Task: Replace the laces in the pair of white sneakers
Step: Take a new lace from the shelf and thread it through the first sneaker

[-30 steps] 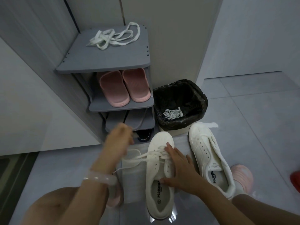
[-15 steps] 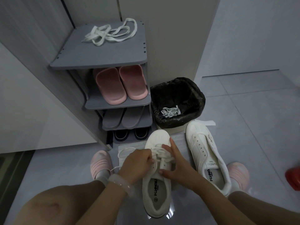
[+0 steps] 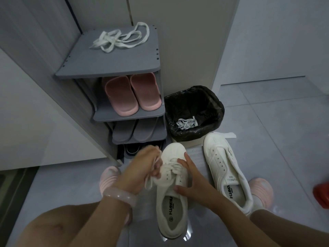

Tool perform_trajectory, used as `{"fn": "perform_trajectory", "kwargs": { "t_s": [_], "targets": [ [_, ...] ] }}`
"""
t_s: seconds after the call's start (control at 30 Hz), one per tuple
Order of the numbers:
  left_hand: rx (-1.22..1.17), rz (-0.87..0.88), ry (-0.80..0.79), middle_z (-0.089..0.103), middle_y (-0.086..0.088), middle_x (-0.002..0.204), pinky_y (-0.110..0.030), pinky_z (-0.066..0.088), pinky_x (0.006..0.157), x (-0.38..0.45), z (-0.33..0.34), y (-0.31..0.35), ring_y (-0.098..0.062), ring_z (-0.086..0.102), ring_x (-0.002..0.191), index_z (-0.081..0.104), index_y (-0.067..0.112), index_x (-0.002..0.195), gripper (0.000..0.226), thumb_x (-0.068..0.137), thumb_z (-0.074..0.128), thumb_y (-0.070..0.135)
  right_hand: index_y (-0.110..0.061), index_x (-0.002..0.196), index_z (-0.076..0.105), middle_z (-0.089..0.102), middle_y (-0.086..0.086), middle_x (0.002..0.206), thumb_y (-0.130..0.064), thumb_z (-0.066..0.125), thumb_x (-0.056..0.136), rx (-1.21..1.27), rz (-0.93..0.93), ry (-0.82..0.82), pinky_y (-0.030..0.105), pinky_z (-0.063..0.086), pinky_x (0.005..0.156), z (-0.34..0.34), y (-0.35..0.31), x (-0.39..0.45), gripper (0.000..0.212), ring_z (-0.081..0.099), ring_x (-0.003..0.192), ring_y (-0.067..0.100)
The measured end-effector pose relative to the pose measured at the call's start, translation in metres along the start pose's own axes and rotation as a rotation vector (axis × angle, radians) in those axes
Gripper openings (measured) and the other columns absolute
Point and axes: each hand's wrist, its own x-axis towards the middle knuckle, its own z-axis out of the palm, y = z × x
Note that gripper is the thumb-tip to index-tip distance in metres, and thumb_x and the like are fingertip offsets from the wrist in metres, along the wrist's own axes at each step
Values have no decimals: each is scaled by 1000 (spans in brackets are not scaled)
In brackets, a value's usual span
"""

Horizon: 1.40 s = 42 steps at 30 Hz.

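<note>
A white sneaker [image 3: 171, 207] stands on the floor between my knees, toe pointing away. A white lace [image 3: 173, 165] crosses its lower eyelets. My left hand [image 3: 142, 168] grips the lace's loose end just left of the shoe, blurred by motion. My right hand [image 3: 191, 177] rests on the shoe's right side, thumb on the tongue, fingers spread over the laced part. The second white sneaker [image 3: 226, 172] lies to the right with bare eyelets. A loose white lace [image 3: 121, 39] sits on top of the grey shoe rack [image 3: 110, 68].
A black-lined bin [image 3: 194, 111] behind the sneakers holds a bundled white lace [image 3: 187, 123]. The rack's shelves carry pink slippers [image 3: 132, 93], grey slippers and dark shoes. My pink-slippered feet flank the sneakers. A red object [image 3: 322, 194] shows at the right edge.
My left hand went from out left with the lace, in to the eyelets, and now lifts up and left again, drawing the lace. My right hand stays on the shoe.
</note>
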Motion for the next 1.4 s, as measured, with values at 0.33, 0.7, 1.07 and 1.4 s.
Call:
{"fn": "perform_trajectory", "kwargs": {
  "t_s": [0.33,0.7,1.07,1.4],
  "targets": [
    [1121,155,-24,54,-2,100,-28,40,74,13,8,-51,-20,54,94,44,18,94,27,90,49,44,-28,66,48,57,-2,81,-21,65,83,-330,78,372,9,39,58,13,-6,9,25,50,69,4],
    [1167,241,-115,57,-3,104,-34,42,79,8,8,-52,-20,55,95,41,20,95,24,90,52,41,-5,58,55,46,5,59,-4,54,80,49,275,360,21,32,52,14,-23,21,22,40,56,13],
    [1117,198,-89,54,0,97,-31,43,76,11,1,-48,-18,55,92,45,21,96,22,87,53,40,-9,75,60,64,1,62,1,51,90,600,363,196,21,38,55,-9,-29,15,21,49,56,9],
    [1171,232,-123,64,-3,87,-27,41,72,13,-5,-41,-16,57,86,64,11,85,25,87,58,35,-21,111,55,61,0,109,-7,51,91,90,139,402,12,42,71,-19,-17,9,25,55,94,9]
  ]
}}
